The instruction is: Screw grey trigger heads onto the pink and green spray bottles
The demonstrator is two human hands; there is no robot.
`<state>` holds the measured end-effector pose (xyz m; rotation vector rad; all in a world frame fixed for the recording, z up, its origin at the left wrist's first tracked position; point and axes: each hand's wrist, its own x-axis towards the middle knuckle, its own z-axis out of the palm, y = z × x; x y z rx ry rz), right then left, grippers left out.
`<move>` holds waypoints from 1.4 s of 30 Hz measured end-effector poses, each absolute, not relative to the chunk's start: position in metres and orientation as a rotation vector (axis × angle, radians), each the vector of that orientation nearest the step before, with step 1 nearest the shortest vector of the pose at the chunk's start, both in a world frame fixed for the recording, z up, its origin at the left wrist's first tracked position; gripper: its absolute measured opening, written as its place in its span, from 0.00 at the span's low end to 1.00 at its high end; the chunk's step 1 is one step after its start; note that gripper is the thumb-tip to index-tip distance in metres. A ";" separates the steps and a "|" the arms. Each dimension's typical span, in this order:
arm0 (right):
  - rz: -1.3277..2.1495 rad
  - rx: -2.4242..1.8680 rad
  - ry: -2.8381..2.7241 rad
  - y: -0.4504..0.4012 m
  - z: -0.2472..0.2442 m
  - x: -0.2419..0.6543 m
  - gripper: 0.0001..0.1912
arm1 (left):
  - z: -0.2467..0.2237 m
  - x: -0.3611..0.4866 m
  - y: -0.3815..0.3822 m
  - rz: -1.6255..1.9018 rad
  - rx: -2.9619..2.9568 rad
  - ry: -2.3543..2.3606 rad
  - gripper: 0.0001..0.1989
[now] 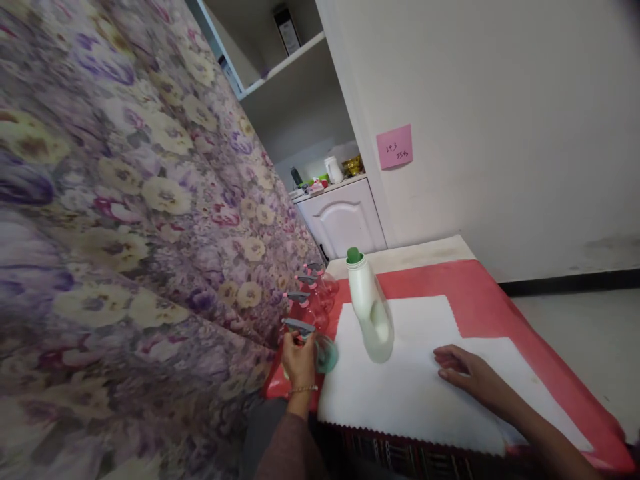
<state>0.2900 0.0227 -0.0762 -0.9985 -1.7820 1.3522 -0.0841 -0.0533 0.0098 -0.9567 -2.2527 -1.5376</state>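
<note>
My left hand is closed around the neck of a clear greenish spray bottle with a grey trigger head, at the table's left edge. Behind it stand several clear spray bottles with grey and pink heads. A large pale green jug with a handle and a green piece in its mouth stands upright on white cloth, between my hands. My right hand hovers over or rests on the cloth, fingers apart, holding nothing.
A red cover lies over the table. Floral curtain hangs close along the left side. Behind are a white cabinet with small items on top, and a wall with a pink note.
</note>
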 end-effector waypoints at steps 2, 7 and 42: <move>1.348 -0.998 -1.791 0.024 -0.079 0.290 0.19 | 0.005 -0.097 -0.044 -1.477 -0.919 -2.277 0.17; 1.340 -1.014 -1.778 0.026 -0.085 0.288 0.19 | -0.004 -0.121 -0.029 -1.396 -0.874 -2.302 0.17; 1.340 -1.044 -1.835 0.021 -0.091 0.280 0.18 | -0.020 -0.156 -0.025 -1.373 -0.991 -2.297 0.25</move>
